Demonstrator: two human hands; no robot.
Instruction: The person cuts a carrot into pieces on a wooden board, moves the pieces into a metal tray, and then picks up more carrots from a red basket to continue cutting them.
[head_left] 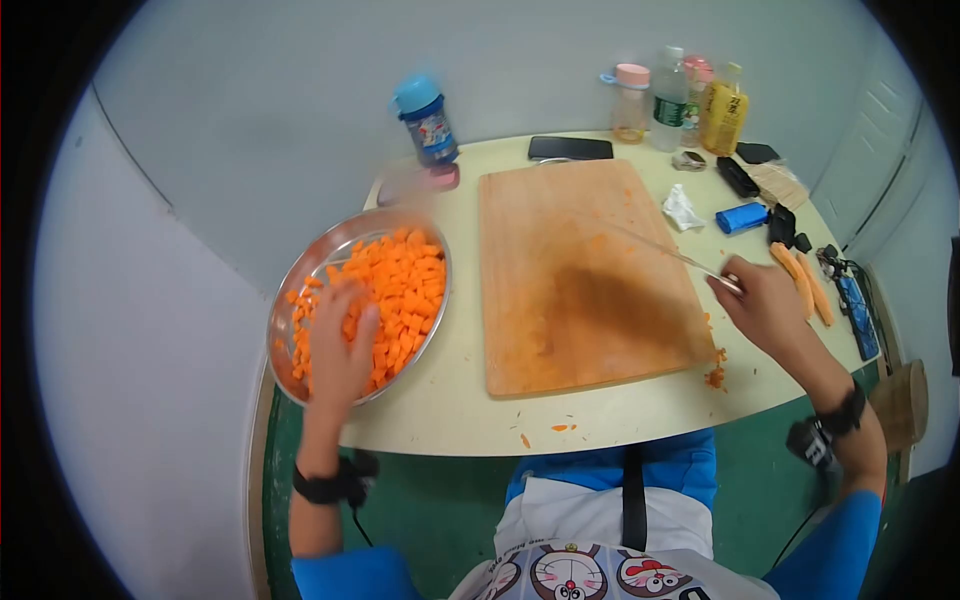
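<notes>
Knife (690, 262) in right fingers (735, 271), carrots (408, 290) beneath left fingers (343, 300), bottle label (669, 112) illegible

Table (430, 425), back left: blue bottle with light-blue lid (433, 132), flat pink item (441, 178) just in front. Back middle: black phone (570, 149) lying flat. Back right: pink-lidded bottle (629, 112), clear bottle with green label (670, 103), yellow bottle (725, 115), all upright, grouped close. Right side: crumpled white tissue (683, 208), elongated black item (738, 177), blue item (741, 218); blue power strip (856, 316) with dark cables at the right edge. Floor (450, 510) green.
</notes>
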